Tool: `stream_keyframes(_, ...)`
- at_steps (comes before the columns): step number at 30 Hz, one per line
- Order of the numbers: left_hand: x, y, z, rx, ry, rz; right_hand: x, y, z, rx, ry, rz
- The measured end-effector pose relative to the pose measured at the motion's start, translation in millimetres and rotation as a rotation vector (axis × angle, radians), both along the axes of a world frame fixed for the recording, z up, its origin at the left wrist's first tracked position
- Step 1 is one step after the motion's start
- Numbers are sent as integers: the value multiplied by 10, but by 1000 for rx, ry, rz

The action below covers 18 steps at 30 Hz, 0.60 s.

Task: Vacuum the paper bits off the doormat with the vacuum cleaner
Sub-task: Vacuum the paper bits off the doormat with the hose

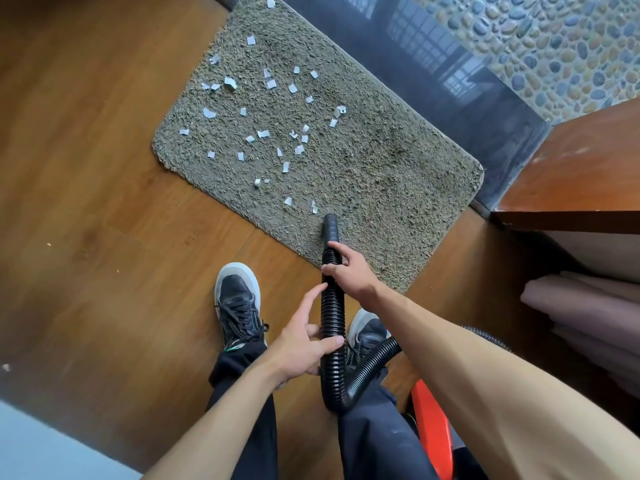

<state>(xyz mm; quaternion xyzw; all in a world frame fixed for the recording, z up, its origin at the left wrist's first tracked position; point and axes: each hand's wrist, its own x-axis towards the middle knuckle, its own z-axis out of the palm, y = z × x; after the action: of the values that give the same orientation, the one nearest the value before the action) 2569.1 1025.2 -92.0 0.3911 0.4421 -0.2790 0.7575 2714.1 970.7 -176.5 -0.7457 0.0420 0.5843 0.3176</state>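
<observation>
A shaggy grey-green doormat (363, 161) lies on the wooden floor, with several white paper bits (270, 133) scattered over its left and middle part. The black ribbed vacuum hose (331, 341) ends in a smooth black nozzle (330, 227) resting on the mat's near edge, just below two paper bits. My right hand (349, 271) grips the hose right behind the nozzle. Lower down, my left hand (301, 344) holds the hose with thumb across it and forefinger stretched along it. The orange vacuum body (433, 427) shows at the lower right.
My two black sneakers (239, 306) stand on the wooden floor (86, 202) just before the mat. A dark threshold (433, 74) and pebble floor lie beyond it. A wooden shelf unit (571, 181) with folded cloth stands at the right.
</observation>
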Motion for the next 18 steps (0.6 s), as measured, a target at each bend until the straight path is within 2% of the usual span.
stream_keyframes(18,-160,457,22,-24,9,16,-188,458,58,-49,-9,47)
